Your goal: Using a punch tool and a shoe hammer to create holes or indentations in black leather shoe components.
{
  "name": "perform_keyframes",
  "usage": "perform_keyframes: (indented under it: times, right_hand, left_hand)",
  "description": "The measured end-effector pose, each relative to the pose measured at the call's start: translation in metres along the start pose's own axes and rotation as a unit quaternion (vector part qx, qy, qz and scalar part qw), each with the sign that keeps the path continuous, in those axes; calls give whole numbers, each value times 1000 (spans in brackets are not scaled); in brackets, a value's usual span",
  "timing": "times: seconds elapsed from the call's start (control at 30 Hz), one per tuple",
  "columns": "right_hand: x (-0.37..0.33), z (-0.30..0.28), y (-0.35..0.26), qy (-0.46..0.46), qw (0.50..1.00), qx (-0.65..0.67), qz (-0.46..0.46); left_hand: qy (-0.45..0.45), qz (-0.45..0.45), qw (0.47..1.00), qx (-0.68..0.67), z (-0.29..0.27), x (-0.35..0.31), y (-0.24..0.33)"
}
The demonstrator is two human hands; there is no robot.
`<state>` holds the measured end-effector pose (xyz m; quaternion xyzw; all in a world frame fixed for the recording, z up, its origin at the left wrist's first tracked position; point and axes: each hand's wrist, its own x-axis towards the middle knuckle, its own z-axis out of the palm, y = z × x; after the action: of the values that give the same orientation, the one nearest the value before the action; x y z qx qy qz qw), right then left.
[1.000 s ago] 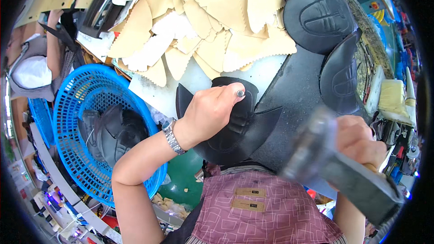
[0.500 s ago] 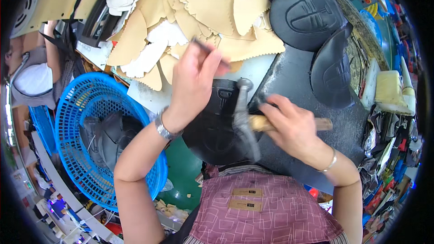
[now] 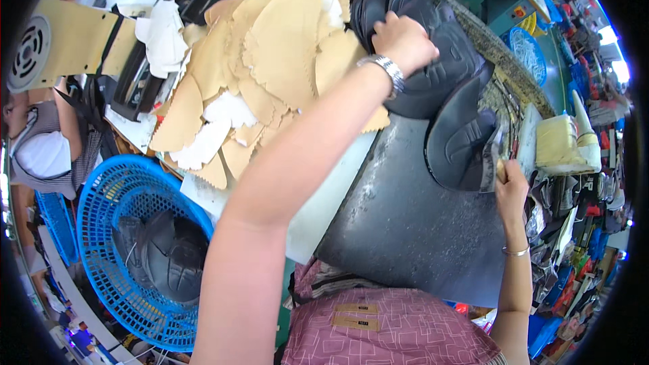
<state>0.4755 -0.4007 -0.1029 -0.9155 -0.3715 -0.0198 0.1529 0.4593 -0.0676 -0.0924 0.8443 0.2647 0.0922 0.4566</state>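
My left hand is stretched far across to the stack of black padded leather pieces at the back. Its fingers are curled over the pieces, and whatever they hold is hidden. My right hand grips a hammer by its wooden handle, at the right side of the black work surface. The grey hammer head lies beside a stitched black leather piece and partly overlaps its edge.
Beige and white scalloped offcuts are heaped at the back left. A blue plastic basket with black pieces stands at the left. The black slab lies before me. A yellowish block stands at the right; another person sits at far left.
My left hand, which held a short dark rod, has swung up and away to the black stack. The hammer has moved right with my right hand. The black piece before me is gone from there.
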Motion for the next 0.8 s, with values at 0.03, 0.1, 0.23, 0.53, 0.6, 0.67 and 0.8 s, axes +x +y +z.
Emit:
perform_keyframes:
  times: [0.03, 0.1, 0.23, 0.53, 0.6, 0.67, 0.8]
  right_hand:
    - [3, 6, 5, 23, 999, -45, -16]
    - [0, 16, 7, 19, 1000, -18, 9]
    - [-2, 9, -2, 1, 999, -18, 31]
    - [9, 1, -9, -14, 1000, -21, 1]
    - [10, 5, -6, -27, 999, -16, 7]
    - [8, 6, -2, -23, 1000, -14, 8]
    - [6, 11, 3, -23, 1000, 6, 15]
  left_hand:
    - [20, 1, 998, 62, 12, 9, 3]
    - [2, -46, 999, -3, 17, 27, 2]
    - [-36, -24, 994, -98, 19, 60, 0]
    - [-329, 62, 879, -341, 22, 55, 21]
    - [-246, 124, 918, -286, 45, 58, 18]
    - [-130, 153, 972, -119, 43, 36, 31]
    - [91, 269, 959, 11, 3, -41, 36]
